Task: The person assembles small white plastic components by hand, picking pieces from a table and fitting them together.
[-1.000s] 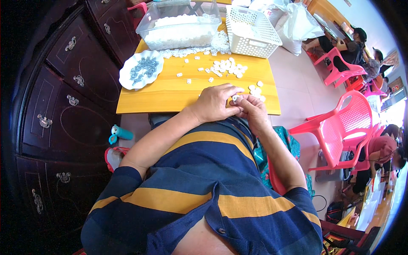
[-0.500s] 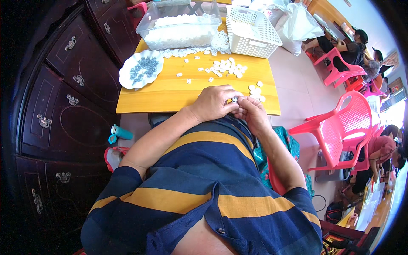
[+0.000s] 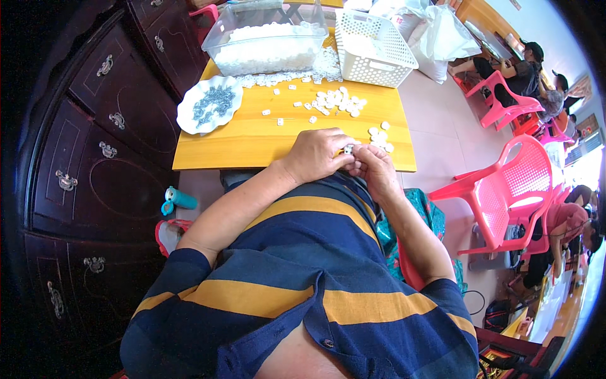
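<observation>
Close to the table's near edge, my left hand (image 3: 317, 150) and my right hand (image 3: 380, 172) meet with their fingertips together. Between them is a small white plastic piece (image 3: 348, 149) with dark spots, too small to make out fully. My left thumb and fingers are closed around it, and the right thumb and forefinger pinch at its right side. Just beyond my right hand lie several round white discs (image 3: 379, 135). Farther up the wooden table (image 3: 252, 148) is a larger group of white discs (image 3: 341, 101), with small white two-holed blocks (image 3: 279, 122) scattered to their left.
A scalloped white plate (image 3: 184, 119) of small grey metallic parts (image 3: 214, 104) stands at the left. At the back are a clear plastic bin (image 3: 268, 54) of white pieces and a white perforated basket (image 3: 386, 72). Dark drawers flank the left; a pink chair (image 3: 505, 189) stands right.
My hands stay together in the same place. The small white piece between the fingertips has turned slightly and shows more white. Nothing on the table has visibly moved.
</observation>
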`<state>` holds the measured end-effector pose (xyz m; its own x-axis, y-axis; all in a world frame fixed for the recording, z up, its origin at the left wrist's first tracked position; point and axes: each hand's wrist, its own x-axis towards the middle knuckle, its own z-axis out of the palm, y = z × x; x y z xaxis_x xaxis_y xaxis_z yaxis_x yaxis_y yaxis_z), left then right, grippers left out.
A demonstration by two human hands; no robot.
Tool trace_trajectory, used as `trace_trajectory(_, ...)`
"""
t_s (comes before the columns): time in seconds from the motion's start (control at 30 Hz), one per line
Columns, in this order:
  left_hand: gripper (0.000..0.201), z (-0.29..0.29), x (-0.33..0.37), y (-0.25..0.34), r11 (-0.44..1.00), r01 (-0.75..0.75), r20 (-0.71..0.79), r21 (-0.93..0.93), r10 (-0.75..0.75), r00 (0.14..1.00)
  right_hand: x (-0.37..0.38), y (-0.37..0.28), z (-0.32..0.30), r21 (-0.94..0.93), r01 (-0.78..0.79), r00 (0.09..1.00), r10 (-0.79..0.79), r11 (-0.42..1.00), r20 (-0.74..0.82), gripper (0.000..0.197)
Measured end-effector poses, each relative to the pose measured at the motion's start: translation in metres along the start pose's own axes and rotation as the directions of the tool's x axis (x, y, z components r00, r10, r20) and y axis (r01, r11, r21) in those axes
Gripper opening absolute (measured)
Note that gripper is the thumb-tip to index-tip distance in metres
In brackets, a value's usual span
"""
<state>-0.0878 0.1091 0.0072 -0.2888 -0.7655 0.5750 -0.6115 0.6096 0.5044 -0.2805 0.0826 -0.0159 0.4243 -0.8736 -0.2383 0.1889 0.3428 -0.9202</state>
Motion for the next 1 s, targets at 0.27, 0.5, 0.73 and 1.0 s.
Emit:
trace_trajectory(0.27,0.019,0.0,-0.001,-0.001,1.0,-0.023,-0.026,0.004,0.023,0.999,-0.002,-0.001,0.004,-0.011,0.015,1.0,-0.015,1.0,-0.009,0.016)
trace_trajectory(0.5,0.019,-0.006,0.001,0.0,0.999,-0.052,0.007,-0.018,0.052,0.999,-0.002,0.003,0.006,-0.011,0.05,0.998,-0.051,0.999,-0.048,0.017)
trace_trajectory(0.73,0.019,-0.005,0.006,0.006,0.999,-0.01,-0.02,-0.05,0.009,1.0,-0.004,-0.002,0.008,0.067,0.087,0.995,-0.084,0.994,-0.049,0.016)
trace_trajectory(1.0,0.021,-0.137,0.024,0.112,0.852,-0.467,-0.555,-0.238,0.275,0.785,0.011,-0.005,-0.021,-0.35,0.239,0.945,-0.299,0.906,-0.13,0.022)
